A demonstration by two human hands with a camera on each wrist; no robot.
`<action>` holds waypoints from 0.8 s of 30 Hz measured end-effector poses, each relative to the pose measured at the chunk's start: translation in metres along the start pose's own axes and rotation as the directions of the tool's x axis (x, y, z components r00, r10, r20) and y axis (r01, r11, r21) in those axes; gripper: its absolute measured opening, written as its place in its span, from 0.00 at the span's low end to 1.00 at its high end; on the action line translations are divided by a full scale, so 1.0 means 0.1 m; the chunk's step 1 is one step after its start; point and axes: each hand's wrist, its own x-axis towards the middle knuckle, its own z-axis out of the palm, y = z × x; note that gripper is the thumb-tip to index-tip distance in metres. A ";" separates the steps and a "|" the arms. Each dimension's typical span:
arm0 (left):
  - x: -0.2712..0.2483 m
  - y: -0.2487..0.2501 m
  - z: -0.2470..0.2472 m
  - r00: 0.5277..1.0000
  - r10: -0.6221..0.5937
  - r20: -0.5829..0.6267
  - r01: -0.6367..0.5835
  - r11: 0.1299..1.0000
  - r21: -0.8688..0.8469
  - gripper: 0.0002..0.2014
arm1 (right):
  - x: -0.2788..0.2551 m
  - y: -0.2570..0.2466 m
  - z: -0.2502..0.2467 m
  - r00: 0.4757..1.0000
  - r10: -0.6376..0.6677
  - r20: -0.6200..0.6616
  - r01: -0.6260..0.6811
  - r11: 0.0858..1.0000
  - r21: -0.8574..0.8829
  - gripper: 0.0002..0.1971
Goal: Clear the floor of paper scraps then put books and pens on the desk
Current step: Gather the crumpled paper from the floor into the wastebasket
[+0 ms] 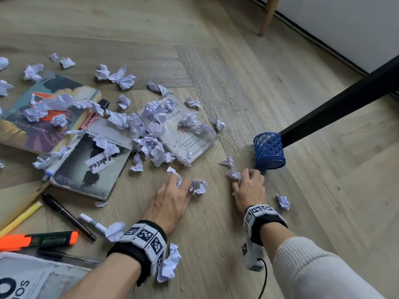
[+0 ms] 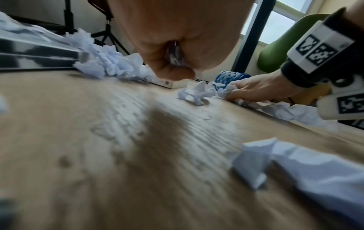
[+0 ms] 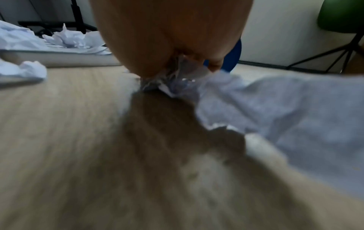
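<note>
Many crumpled white paper scraps litter the wood floor and lie over three books: a colourful one, a dark one and a white one. My left hand rests low on the floor with its fingers curled round a paper scrap; another scrap lies against the fingertips. My right hand grips a bunch of paper scraps just in front of a blue mesh pen cup. Pens lie at the left: a black pen, an orange highlighter, a yellow pencil.
A black desk leg slants down to the floor behind the pen cup. A wooden chair leg stands by the white wall at the top. Loose scraps lie near my wrists and to the right. A printed bag fills the lower left corner.
</note>
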 end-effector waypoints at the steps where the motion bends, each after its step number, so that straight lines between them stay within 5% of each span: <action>1: 0.00 0.05 0.05 1.000 0.011 0.010 -0.011 1.000 -0.011 0.09 | -0.03 -0.03 0.04 1.000 0.011 -0.005 -0.011 1.000 0.009 0.15; 7: 0.01 0.27 0.25 0.973 -0.116 0.200 0.095 0.989 0.114 0.25 | -0.34 -0.38 0.22 0.994 -0.086 -0.069 0.089 0.995 0.039 0.16; 12: 0.02 0.23 0.23 0.972 -0.109 0.210 0.087 0.990 0.114 0.19 | -0.33 -0.32 0.18 0.976 -0.208 -0.067 0.216 0.967 0.139 0.15; 15: 0.03 0.13 0.22 0.963 -0.102 0.248 0.073 0.990 0.122 0.16 | -0.22 -0.06 -0.03 0.991 0.023 -0.130 0.016 0.956 0.294 0.12; 19: 0.03 0.07 0.17 0.956 -0.088 0.281 0.054 0.990 0.127 0.12 | -0.27 0.57 -0.20 0.889 0.343 -0.304 -0.241 0.914 0.327 0.17; 24: 0.01 0.08 0.15 0.952 -0.125 0.280 0.080 0.983 0.166 0.11 | -0.33 1.03 -0.12 0.771 0.624 -0.126 -0.551 0.753 0.360 0.20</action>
